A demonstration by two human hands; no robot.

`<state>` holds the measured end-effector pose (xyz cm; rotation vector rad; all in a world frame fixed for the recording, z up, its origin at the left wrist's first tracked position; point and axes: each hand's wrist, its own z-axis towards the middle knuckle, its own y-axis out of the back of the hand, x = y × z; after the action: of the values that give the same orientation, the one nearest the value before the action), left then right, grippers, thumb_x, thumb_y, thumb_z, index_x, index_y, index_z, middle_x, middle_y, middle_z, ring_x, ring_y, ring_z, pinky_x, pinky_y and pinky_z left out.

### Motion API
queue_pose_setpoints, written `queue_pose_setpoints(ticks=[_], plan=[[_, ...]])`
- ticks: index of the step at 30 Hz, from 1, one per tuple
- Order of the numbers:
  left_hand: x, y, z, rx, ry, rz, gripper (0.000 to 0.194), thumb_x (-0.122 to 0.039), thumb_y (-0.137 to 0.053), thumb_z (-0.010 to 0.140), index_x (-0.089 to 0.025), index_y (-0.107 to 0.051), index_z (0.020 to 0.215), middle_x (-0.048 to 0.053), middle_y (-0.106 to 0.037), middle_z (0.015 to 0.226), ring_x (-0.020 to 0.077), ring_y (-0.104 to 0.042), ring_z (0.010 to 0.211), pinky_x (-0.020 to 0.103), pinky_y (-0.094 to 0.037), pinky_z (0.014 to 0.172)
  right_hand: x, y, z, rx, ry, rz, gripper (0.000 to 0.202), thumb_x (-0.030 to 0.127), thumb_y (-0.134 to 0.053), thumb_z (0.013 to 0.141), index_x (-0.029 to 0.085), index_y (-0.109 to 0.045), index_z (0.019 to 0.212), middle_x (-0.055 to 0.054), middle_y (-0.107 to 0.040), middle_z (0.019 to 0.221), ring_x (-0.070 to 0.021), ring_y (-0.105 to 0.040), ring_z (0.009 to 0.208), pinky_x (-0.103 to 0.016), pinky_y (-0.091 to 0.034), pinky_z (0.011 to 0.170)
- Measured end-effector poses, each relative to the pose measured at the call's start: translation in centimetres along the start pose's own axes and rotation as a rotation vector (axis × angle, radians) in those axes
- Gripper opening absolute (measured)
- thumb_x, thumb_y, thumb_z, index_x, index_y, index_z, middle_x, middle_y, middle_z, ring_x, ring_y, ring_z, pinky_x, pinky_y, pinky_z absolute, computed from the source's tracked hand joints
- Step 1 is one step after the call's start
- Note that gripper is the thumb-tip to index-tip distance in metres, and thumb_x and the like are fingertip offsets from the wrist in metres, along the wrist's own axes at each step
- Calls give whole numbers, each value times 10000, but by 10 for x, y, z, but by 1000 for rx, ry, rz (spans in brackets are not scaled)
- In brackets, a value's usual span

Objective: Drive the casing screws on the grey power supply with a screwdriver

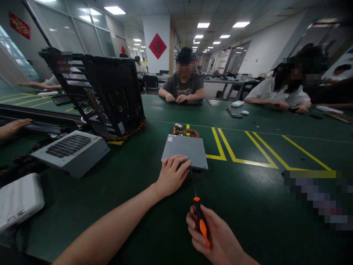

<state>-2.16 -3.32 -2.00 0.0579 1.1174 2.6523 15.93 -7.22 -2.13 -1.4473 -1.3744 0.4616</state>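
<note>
A flat grey metal box (187, 148) with a small white label lies on the green table, and a bundle of coloured cables (187, 130) comes out at its far side. My left hand (172, 175) rests on the near left part of the box, fingers spread over its top and front edge. Below the box, my right hand (212, 233) is wrapped round the handle of an orange and black screwdriver (202, 222). The screwdriver's thin shaft points up to the box's near face; its tip is hard to make out.
An open black computer case (118, 95) stands at the back left. Nearer are a grey box with a vent grille (71, 149) and a white case (22, 200). People sit across the table; another person's hand (15, 129) shows at left.
</note>
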Motion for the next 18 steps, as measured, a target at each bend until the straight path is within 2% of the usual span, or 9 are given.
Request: queue_pose_setpoints(ticks=[6,9,12,18], plan=[[-1,1,0,-9,-7,-2,252,-257,-484,837,-223,-523,1084,45,-566,1127,192,-464,1055,348,-294,829,0,-4,-1,-77,92,-54,139,262,-633,719,177,-548,787,10,-559,670,-42,-416,452,-172,-242,413],[-1,1,1,-12,-6,-5,249,-255,-485,837,-221,-525,1080,42,-568,1124,189,-464,1054,346,-294,831,0,-4,-2,-132,47,-58,173,292,-624,741,172,-553,843,3,-573,699,-62,-491,531,-182,-326,473],[0,1,1,-9,0,-5,250,-253,-487,835,-222,-529,1080,41,-566,1127,187,-461,1056,348,-293,835,0,-3,-3,-117,-18,-78,229,360,-556,793,183,-545,937,-15,-588,748,-101,-551,617,-231,-403,547],[-1,2,1,-11,-3,-4,256,-254,-486,836,-222,-525,1087,43,-567,1127,187,-461,1055,348,-294,832,-1,0,-1,-76,-66,-117,347,404,-430,856,222,-446,1151,-31,-599,754,-120,-572,619,-207,-381,474]])
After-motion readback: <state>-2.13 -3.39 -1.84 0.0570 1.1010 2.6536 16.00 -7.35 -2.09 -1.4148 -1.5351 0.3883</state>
